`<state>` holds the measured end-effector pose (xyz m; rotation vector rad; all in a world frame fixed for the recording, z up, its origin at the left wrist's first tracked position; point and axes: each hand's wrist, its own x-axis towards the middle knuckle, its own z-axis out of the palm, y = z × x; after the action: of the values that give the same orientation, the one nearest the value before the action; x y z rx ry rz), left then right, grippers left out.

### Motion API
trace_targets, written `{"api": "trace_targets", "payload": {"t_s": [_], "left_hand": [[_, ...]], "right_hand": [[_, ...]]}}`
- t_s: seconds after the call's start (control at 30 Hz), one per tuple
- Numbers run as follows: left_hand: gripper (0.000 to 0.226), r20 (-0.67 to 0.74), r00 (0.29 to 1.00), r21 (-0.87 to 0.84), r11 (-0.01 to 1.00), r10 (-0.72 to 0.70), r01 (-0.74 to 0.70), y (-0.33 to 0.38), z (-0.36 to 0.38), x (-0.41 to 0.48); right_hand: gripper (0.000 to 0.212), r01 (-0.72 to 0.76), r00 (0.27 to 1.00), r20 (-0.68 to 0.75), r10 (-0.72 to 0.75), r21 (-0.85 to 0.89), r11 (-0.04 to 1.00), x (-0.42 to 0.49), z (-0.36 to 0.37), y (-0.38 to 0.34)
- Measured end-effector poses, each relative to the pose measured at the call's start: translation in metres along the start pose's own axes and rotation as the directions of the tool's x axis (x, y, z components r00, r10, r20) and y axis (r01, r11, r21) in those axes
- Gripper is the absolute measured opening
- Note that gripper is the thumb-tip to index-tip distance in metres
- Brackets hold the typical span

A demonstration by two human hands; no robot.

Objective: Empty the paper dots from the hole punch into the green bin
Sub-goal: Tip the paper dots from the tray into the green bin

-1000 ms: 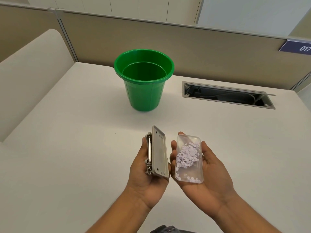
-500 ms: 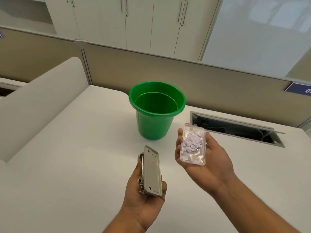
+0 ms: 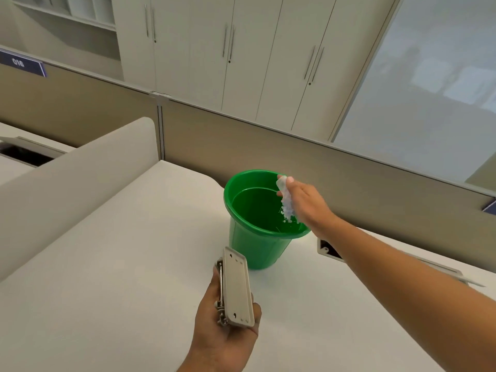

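Spill risk: the paper dots (image 3: 287, 210) are seen sliding out at the right side of the green bin (image 3: 257, 237), close to its near-right rim; it is judged that some could be carried over the rim onto the white desk (image 3: 107, 264) if the tray is tipped further without being brought toward the bin's middle.
Clinging risk: a few dots may be left stuck inside the clear tray (image 3: 285, 193) (light paper tends to cling to plastic), so a shake could be needed.
Right hand (image 3: 304, 201): stretched far over the bin's mouth, clasped on the tray, which is tilted steeply with its open side turned left.
Left hand (image 3: 228, 318): kept near, above the desk, wrapped round the hole punch (image 3: 236, 287), base upward (well apart from the bin).
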<state>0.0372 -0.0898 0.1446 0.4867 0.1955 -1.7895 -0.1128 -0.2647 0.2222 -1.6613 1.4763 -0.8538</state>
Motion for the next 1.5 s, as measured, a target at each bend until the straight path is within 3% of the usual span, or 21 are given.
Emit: {"api": "trace_targets", "payload": {"t_s": [0.07,0.17,0.33,0.43,0.57,0.7,0.8,0.87,0.9,0.97,1.03,1.17,1.27,1.4,1.5], "left_hand": [[0.035,0.001,1.0,-0.001,1.0,0.001,-0.001,0.001,-0.002,0.003],[0.037,-0.012,1.0,-0.004,1.0,0.008,-0.008,0.001,-0.006,0.005],[0.039,-0.025,0.999,-0.003,1.0,0.023,-0.023,0.002,-0.013,0.006],[0.039,-0.032,0.999,-0.017,1.0,0.023,-0.023,0.002,-0.015,0.005],[0.036,-0.027,1.0,-0.03,0.999,0.012,-0.012,0.001,-0.015,0.005],[0.036,-0.026,1.0,-0.046,0.999,-0.005,0.003,-0.002,-0.014,0.005],[0.034,-0.034,0.999,-0.062,0.998,-0.011,0.009,-0.003,-0.016,0.005],[0.034,-0.044,0.999,-0.064,0.998,-0.014,0.011,-0.002,-0.018,0.006],[0.036,-0.051,0.999,-0.064,0.998,-0.013,0.01,-0.002,-0.018,0.006],[0.041,-0.058,0.998,-0.052,0.999,-0.014,0.011,-0.002,-0.019,0.006],[0.045,-0.064,0.998,-0.041,0.999,-0.015,0.013,-0.002,-0.02,0.007],[0.046,-0.076,0.997,-0.037,0.999,-0.008,0.005,-0.002,-0.024,0.009],[0.041,-0.092,0.996,-0.015,1.0,0.013,-0.014,-0.002,-0.022,0.01],[0.034,-0.104,0.995,0.0,1.0,0.011,-0.011,-0.005,-0.02,0.007],[0.033,-0.102,0.995,0.024,1.0,0.003,0.0,-0.009,-0.019,0.005]], "right_hand": [[0.051,0.178,0.979,0.162,-0.124,-0.384,0.906,0.014,0.004,0.005],[0.049,0.214,0.964,0.25,-0.091,-0.527,0.822,0.027,0.008,0.009],[0.057,0.08,0.989,0.146,-0.025,-0.383,0.92,0.033,0.008,0.013],[0.058,-0.084,0.992,0.08,0.095,-0.135,0.987,0.035,0.003,0.014],[0.052,-0.244,0.97,0.056,0.238,0.176,0.954,0.032,-0.007,0.01],[0.056,-0.249,0.967,0.096,0.234,0.19,0.95,0.031,-0.009,0.012],[0.057,-0.145,0.989,0.062,0.136,0.195,0.97,0.033,-0.008,0.008],[0.061,-0.016,0.999,-0.029,0.018,0.069,0.997,0.036,-0.005,0.007],[0.067,0.055,0.998,-0.036,-0.059,-0.112,0.992,0.037,-0.004,0.007],[0.078,0.16,0.987,0.054,-0.154,-0.492,0.856,0.037,0.0,0.009],[0.083,0.168,0.986,0.08,-0.149,-0.555,0.815,0.037,0.002,0.014],[0.081,0.132,0.991,0.048,-0.125,-0.495,0.859,0.04,0.002,0.019],[0.069,0.059,0.996,-0.046,-0.078,-0.327,0.943,0.041,-0.002,0.022],[0.047,-0.004,0.978,-0.204,0.03,0.125,0.992,0.033,-0.011,0.02],[0.039,0.002,0.973,-0.192,0.13,0.57,0.822,0.018,-0.021,0.008]]}}
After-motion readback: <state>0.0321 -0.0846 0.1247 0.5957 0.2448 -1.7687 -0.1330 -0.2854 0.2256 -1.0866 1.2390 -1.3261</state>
